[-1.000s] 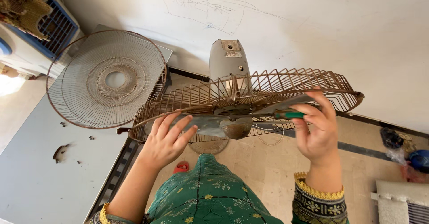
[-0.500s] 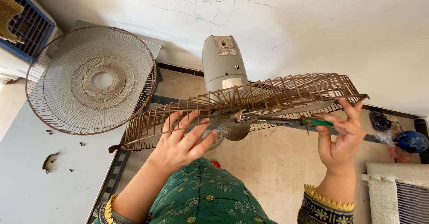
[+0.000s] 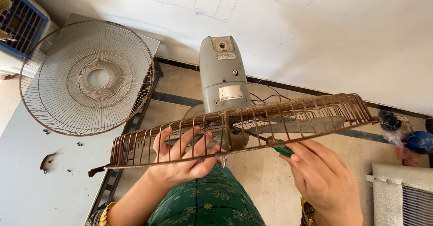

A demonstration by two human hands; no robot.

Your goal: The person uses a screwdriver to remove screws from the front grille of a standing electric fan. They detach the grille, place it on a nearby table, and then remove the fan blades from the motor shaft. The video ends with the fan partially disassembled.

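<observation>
Your left hand (image 3: 180, 156), fingers spread, steadies the rusty rear fan guard (image 3: 239, 127) while your right hand (image 3: 322, 178) pinches a green-handled screwdriver (image 3: 280, 148) just beneath it; next, seat the tip squarely.

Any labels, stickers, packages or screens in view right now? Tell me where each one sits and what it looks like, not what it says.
Pale label: low on the grey fan motor housing, just above the rusty rear guard; rectangular, cream, worn.
Small plate: upper part of the housing; narrow, greyish, slightly tilted.
No packages or screens visible.
</observation>
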